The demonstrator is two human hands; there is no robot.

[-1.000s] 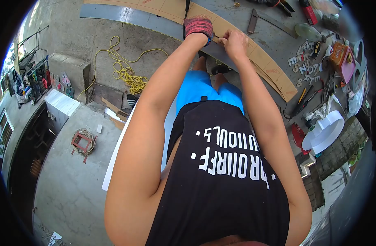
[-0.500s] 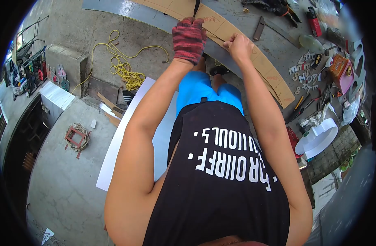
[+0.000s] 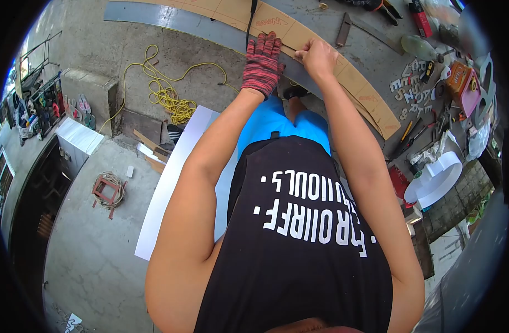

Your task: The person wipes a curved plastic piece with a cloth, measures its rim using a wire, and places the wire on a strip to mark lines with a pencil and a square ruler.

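Observation:
A long curved board faced in brown paper [image 3: 351,77] with red print lies across the grey work table. My left hand [image 3: 264,64], in a red and black striped glove, rests with its fingers stretched out flat at the board's near edge. My bare right hand [image 3: 321,58] is closed, with thumb and fingers pinching a thin brown strip [image 3: 288,50] along that edge. A black cord [image 3: 250,22] hangs down beside the gloved fingers; its upper end is out of view.
On the table to the right are a metal square [image 3: 371,33], loose cut-out letters [image 3: 412,89], hand tools and an orange tin [image 3: 461,76]. A white curved band [image 3: 434,180] lies lower right. Yellow rope [image 3: 174,105] and a white sheet [image 3: 171,194] are left of my legs.
My left hand has gone from closed fingers to flat, outstretched ones and moved slightly down. My right hand keeps its pinch and has shifted a little left and up.

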